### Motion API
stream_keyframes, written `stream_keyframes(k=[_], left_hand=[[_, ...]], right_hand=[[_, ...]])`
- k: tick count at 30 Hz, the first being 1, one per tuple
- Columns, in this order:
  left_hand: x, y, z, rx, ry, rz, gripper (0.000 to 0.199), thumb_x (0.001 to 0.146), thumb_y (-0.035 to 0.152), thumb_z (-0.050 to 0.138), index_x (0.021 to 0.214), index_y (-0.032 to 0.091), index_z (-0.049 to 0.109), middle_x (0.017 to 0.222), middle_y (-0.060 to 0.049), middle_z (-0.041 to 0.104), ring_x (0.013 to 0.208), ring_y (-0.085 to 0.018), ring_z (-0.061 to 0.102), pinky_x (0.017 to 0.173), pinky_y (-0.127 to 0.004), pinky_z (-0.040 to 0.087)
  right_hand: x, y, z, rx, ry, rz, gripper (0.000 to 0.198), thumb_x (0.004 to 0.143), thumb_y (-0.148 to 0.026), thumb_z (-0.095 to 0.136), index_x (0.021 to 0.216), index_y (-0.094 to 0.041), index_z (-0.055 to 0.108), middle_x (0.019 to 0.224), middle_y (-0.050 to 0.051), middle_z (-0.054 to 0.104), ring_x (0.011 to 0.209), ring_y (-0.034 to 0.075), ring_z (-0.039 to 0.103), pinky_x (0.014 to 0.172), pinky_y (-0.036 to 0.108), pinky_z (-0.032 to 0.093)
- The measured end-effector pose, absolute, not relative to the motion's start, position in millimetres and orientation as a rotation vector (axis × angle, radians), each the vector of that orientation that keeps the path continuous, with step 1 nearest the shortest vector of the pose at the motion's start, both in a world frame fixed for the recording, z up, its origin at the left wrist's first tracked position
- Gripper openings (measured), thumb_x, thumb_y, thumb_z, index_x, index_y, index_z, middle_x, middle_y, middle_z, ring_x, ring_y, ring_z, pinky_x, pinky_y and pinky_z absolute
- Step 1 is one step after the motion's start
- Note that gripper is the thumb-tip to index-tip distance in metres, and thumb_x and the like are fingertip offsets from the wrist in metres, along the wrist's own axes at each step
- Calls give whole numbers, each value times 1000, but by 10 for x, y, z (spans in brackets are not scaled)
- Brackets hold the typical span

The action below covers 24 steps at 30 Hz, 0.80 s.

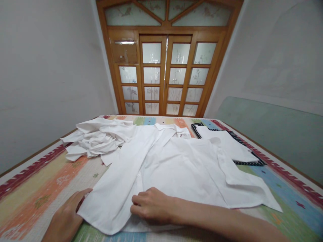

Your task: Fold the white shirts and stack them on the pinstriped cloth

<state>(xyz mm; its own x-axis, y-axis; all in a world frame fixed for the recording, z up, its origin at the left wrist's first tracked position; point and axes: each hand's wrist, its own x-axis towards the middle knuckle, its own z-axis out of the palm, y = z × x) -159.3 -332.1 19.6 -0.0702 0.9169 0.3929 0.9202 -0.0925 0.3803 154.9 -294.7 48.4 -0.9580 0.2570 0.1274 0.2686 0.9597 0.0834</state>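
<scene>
A white button-up shirt (176, 161) lies spread on the patterned tablecloth, its collar pointing away from me. One front panel is folded lengthwise along the left, and a sleeve sticks out to the right. At the lower left corner of the shirt, my left hand (67, 213) grips the edge, with its fingertips partly hidden by the fabric. Near the button strip and hem, my right hand (151, 205) is closed with curled fingers pinching the cloth. My right forearm crosses over the lower part of the shirt.
A crumpled heap of white garments (101, 139) lies at the left back. On the right, a folded white cloth (225, 143) rests on a black patterned one (256, 161). The striped tablecloth (45, 188) covers the table. Walls flank both sides, and wooden glazed doors (165, 74) stand behind.
</scene>
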Motion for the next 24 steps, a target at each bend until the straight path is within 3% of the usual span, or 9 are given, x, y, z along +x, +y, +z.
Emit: stream_keyframes(k=[7,13,16,20,24], left_hand=[[-1715,-3251,-61,-2188,-1958,-767,39,67,21,46,98,27,69,99,-3,73,85,-22,71,69,-27,57],[-1686,-3224,-66,-2379,-1847,-736,38,75,21,48,106,31,67,95,1,69,81,-16,70,64,-19,54],[-1756,-3246,-135,-2315,-1854,-751,41,74,20,47,107,32,68,99,0,69,83,-17,70,66,-20,55],[-1922,-3272,-327,-2248,-1857,-703,43,71,21,49,106,33,70,110,1,70,93,-19,70,74,-22,57],[-2081,-3278,-534,-2201,-1818,-666,45,73,22,48,111,33,69,115,-1,70,98,-20,70,80,-23,57]], right_hand=[[2028,-3203,716,-502,-2988,-135,6,97,-17,48,93,-19,52,80,1,59,62,12,50,46,27,27],[2117,-3301,684,-430,-3085,63,6,92,-25,57,89,-20,59,77,-1,63,60,12,54,46,26,27],[2125,-2997,683,-583,-2934,312,13,89,-33,60,87,-20,63,76,-1,66,65,12,59,55,23,35],[2167,-2230,706,-1097,-2498,332,11,85,-17,56,83,-16,66,81,3,70,71,14,61,67,24,42],[2231,-1391,655,-1412,-2246,424,17,84,-14,54,96,-14,67,98,7,72,86,16,63,80,25,45]])
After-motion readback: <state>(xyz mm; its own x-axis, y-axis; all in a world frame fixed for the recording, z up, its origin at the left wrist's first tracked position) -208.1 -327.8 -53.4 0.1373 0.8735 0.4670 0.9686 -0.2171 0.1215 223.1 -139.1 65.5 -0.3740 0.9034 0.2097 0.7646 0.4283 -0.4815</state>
